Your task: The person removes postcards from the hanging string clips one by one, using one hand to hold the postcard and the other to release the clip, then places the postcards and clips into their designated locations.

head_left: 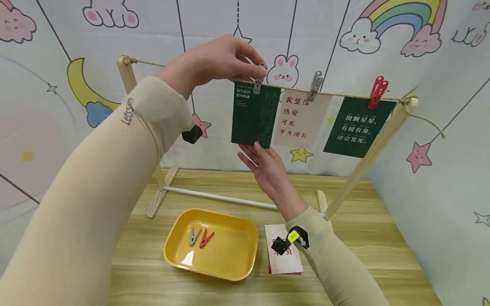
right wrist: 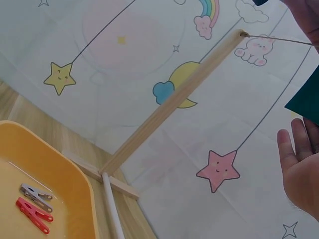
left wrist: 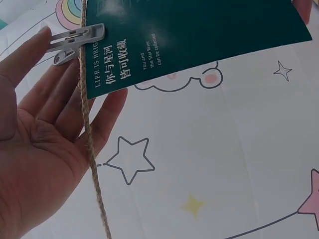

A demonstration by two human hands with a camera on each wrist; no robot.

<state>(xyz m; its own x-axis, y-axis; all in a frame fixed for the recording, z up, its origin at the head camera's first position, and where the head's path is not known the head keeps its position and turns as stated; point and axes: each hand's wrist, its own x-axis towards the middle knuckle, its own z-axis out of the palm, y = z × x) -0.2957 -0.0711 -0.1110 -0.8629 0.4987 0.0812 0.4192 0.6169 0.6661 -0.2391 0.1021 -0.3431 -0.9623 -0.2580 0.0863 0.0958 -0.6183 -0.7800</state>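
Note:
A dark green card with white print hangs from a twine line, which crosses its top edge. A grey clothespin clips this card to the twine. My left hand pinches the clothespin's handles between thumb and fingers, with other fingers reaching behind the line. Below, my right hand holds the card's bottom edge, thumb in front and fingers behind. To the right, a pale pink card hangs under another grey clothespin, then a second green card under red clothespins.
The twine spans a wooden frame with a left post, right post and white lower bar. On the table, a yellow tray contains a grey clothespin and a red one. Beside it lie stacked cards.

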